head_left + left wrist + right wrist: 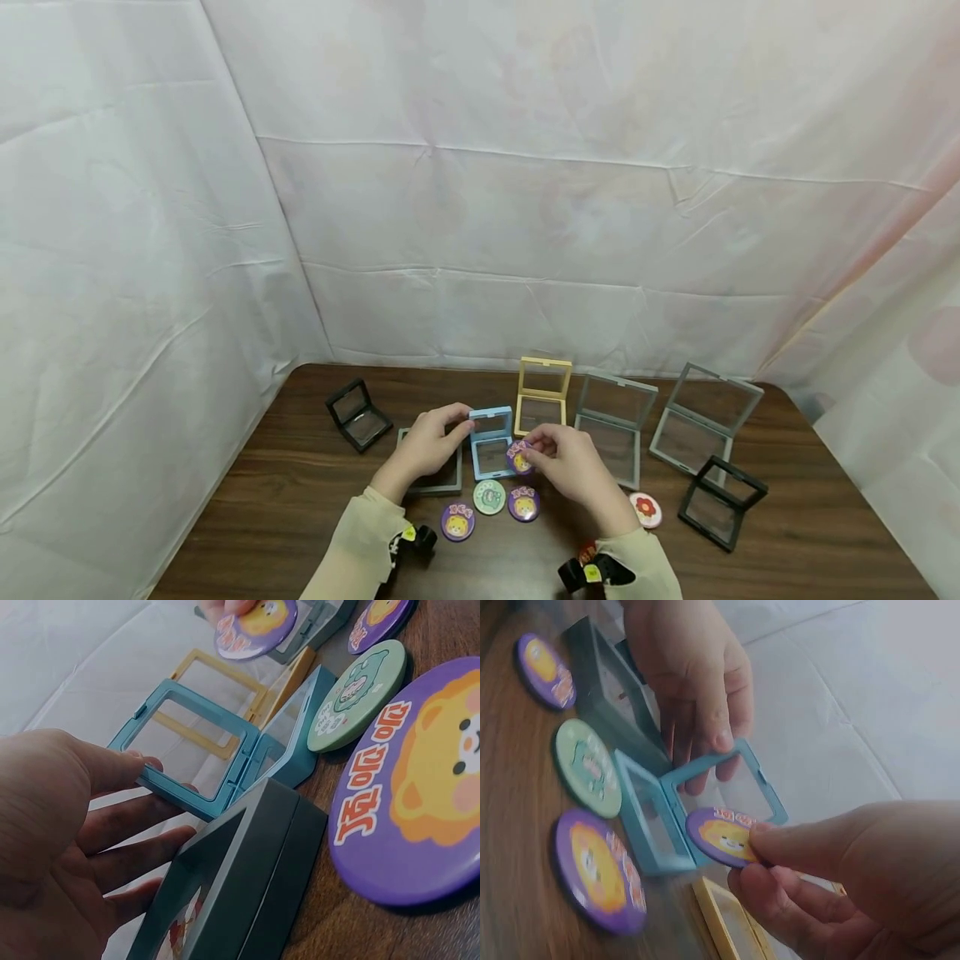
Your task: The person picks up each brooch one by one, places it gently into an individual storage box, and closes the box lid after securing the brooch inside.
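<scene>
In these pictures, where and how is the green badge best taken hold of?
Probably pinch the green badge by its rim, coming from above on the person's side. It is a thin disc lying flat; the blue case stands beyond it and a purple badge lies on either side, so the near edge looks freest.

I'm at a dark wood-grain counter (247, 533) walled in by pale, creased cloth (480, 217) at the back and both sides, a makeshift recording booth by its look, with a black camera (425, 540) strapped at my left wrist. Whether home, office or workshop, I can't tell.
</scene>
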Demonstrator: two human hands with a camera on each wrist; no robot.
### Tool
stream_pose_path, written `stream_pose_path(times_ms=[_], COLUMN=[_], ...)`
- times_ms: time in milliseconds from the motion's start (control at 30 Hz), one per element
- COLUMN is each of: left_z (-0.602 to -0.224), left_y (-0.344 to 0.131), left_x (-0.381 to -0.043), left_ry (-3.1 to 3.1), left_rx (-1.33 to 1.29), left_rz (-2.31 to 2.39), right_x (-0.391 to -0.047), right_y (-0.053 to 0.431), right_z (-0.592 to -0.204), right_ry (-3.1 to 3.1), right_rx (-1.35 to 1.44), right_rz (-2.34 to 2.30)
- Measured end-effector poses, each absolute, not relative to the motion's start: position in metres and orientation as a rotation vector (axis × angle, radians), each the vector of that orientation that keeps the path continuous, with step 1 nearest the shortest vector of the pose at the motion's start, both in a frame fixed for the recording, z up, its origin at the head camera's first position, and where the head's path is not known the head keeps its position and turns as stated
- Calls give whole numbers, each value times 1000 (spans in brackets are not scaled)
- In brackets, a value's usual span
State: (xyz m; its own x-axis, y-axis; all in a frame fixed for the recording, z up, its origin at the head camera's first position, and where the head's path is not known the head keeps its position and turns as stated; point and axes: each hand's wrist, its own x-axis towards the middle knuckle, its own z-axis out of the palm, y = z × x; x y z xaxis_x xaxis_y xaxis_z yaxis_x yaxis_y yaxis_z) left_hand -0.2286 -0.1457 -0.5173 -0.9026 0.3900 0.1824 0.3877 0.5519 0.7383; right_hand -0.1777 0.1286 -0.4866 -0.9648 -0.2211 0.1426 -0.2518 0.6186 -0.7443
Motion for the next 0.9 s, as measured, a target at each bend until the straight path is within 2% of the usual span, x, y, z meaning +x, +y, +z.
stream_pose_path(times_ms=[300, 900], left_z=[-515, -516], left_y=[-144, -146], left_x=[-229, -229], left_ry=[2744, 2739], left_rx=[674, 649], left_rz=[1317, 1320], right_x=[-186, -190], right_y=[114, 96], right_z=[-493, -513], right_ry=[-2772, -2738], right_rx=[248, 239], right_rz=[1426, 1474])
